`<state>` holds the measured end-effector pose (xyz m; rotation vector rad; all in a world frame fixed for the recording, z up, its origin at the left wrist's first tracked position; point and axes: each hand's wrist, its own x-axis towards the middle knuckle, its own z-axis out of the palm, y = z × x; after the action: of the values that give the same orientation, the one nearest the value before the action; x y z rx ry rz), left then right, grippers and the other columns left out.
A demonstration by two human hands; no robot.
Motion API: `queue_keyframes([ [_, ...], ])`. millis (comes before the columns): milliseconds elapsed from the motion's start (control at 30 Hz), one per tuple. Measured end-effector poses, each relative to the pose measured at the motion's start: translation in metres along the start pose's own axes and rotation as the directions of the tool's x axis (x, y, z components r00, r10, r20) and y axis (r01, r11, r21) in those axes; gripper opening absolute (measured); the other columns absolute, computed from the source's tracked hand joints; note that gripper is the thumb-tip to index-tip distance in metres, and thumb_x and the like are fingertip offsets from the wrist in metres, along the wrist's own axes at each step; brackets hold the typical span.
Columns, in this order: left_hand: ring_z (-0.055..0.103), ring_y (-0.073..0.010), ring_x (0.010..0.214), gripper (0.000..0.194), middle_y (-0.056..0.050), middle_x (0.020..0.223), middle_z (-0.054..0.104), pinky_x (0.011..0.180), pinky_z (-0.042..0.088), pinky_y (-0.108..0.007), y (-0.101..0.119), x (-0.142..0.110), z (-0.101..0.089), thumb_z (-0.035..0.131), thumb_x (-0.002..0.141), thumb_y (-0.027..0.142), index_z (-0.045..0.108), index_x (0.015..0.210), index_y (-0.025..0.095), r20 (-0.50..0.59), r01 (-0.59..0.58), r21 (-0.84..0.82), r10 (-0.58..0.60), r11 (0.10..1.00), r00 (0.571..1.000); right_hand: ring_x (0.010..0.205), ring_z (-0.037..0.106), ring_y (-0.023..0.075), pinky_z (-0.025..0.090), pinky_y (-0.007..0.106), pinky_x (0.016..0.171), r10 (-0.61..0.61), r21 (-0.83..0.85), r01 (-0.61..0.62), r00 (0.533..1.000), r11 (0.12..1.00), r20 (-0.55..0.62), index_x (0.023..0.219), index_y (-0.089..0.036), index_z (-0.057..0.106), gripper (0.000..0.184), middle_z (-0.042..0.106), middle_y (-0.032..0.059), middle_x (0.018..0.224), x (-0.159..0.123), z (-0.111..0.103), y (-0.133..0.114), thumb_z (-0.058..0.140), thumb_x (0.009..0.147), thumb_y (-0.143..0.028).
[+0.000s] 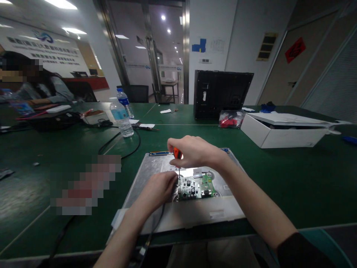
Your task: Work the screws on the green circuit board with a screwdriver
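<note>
My right hand (pixel 192 150) is closed round the orange and black handle of a screwdriver (pixel 177 152). Its thin shaft points straight down at the upper left corner of a green circuit board (pixel 196 187). The board lies on the metal back of a flat display panel (pixel 145 176) in front of me. My left hand (pixel 163 186) rests at the board's left edge, thumb and fingers pinched together close to the screwdriver tip. Whatever those fingertips hold, if anything, is too small to make out.
Two water bottles (pixel 122 121) stand beyond the panel to the left, near black cables (pixel 139 143). A black monitor housing (pixel 223 93) stands at the back, with a bag of red parts (pixel 231 120) before it. At right is a white box (pixel 284 132). A person (pixel 47 87) sits far left.
</note>
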<state>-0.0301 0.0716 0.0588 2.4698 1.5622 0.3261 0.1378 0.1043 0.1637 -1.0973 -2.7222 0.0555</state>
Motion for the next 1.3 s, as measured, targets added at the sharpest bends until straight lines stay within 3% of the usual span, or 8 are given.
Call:
queue_keyframes([
  [133,0.065,-0.0223,0.076,0.026,-0.007,0.082,0.07,0.064,0.04,-0.028,0.0,0.0,0.001,0.039,0.092,0.022,0.064,0.083,0.019,0.007,0.003,0.017,-0.003,1.0,1.0,0.071,0.059,0.0188,0.027,0.027,0.054,0.105,-0.06,-0.108,0.993,0.992,-0.056,0.088,-0.021,0.064,0.047,0.067,0.0052,0.078,0.003,0.002,0.0,0.049,0.083,-0.066],
  [333,0.064,-0.0223,0.074,0.027,-0.008,0.082,0.07,0.064,0.041,-0.028,-0.001,-0.002,0.002,0.038,0.092,0.021,0.062,0.081,0.018,-0.016,-0.033,-0.012,0.032,0.999,0.999,0.074,0.061,0.0179,0.029,0.026,0.056,0.128,-0.088,-0.131,0.991,0.987,-0.04,0.087,-0.022,0.068,0.02,0.069,0.0048,0.08,0.002,0.0,0.002,0.058,0.082,-0.038],
  [467,0.065,-0.0224,0.077,0.025,-0.007,0.084,0.071,0.067,0.043,-0.029,-0.003,-0.003,0.004,0.039,0.092,0.021,0.063,0.084,0.019,-0.024,-0.041,-0.03,0.04,0.999,0.999,0.072,0.06,0.0172,0.026,0.026,0.052,0.09,-0.071,-0.092,0.996,0.993,-0.027,0.098,-0.021,0.064,0.024,0.07,0.0046,0.084,-0.002,-0.003,0.004,0.059,0.076,-0.03],
  [700,0.065,-0.0237,0.083,0.026,-0.008,0.089,0.071,0.072,0.045,-0.032,-0.005,-0.003,0.009,0.038,0.091,0.022,0.064,0.089,0.018,-0.041,-0.039,-0.05,0.037,0.998,0.998,0.071,0.062,0.0192,0.03,0.027,0.055,0.159,-0.076,-0.16,0.987,0.984,-0.018,0.076,-0.023,0.071,0.048,0.069,0.0053,0.075,0.004,-0.001,0.004,0.049,0.083,-0.065],
  [900,0.065,-0.0229,0.085,0.026,-0.008,0.091,0.071,0.073,0.046,-0.032,-0.007,-0.004,0.009,0.038,0.09,0.021,0.064,0.091,0.019,-0.047,-0.065,-0.057,0.062,0.996,0.997,0.073,0.063,0.0184,0.03,0.026,0.056,0.152,-0.098,-0.153,0.988,0.983,-0.019,0.085,-0.022,0.071,0.021,0.07,0.0052,0.078,0.001,-0.003,0.002,0.054,0.083,-0.035],
  [1000,0.065,-0.0236,0.086,0.027,-0.009,0.092,0.071,0.074,0.046,-0.032,-0.007,-0.005,0.009,0.038,0.091,0.022,0.065,0.093,0.018,-0.044,-0.062,-0.06,0.059,0.996,0.997,0.075,0.062,0.0183,0.029,0.026,0.054,0.121,-0.077,-0.121,0.993,0.99,-0.002,0.098,-0.021,0.067,0.025,0.071,0.0049,0.085,-0.003,-0.005,0.004,0.059,0.076,-0.028],
  [1200,0.065,-0.0241,0.087,0.027,-0.009,0.093,0.071,0.076,0.046,-0.033,-0.008,-0.005,0.011,0.039,0.092,0.023,0.065,0.094,0.018,-0.051,-0.061,-0.067,0.057,0.996,0.997,0.072,0.062,0.0181,0.033,0.027,0.057,0.169,-0.029,-0.169,0.986,0.985,-0.003,0.078,-0.022,0.072,0.043,0.068,0.0047,0.072,0.003,-0.002,0.003,0.051,0.085,-0.059],
  [1300,0.065,-0.0238,0.088,0.027,-0.009,0.094,0.071,0.077,0.047,-0.033,-0.008,-0.005,0.01,0.039,0.092,0.022,0.065,0.094,0.018,-0.048,-0.063,-0.067,0.06,0.996,0.997,0.069,0.062,0.0185,0.033,0.028,0.057,0.212,-0.036,-0.212,0.977,0.977,-0.001,0.067,-0.021,0.07,0.05,0.067,0.0056,0.067,0.005,-0.001,0.001,0.045,0.089,-0.058],
])
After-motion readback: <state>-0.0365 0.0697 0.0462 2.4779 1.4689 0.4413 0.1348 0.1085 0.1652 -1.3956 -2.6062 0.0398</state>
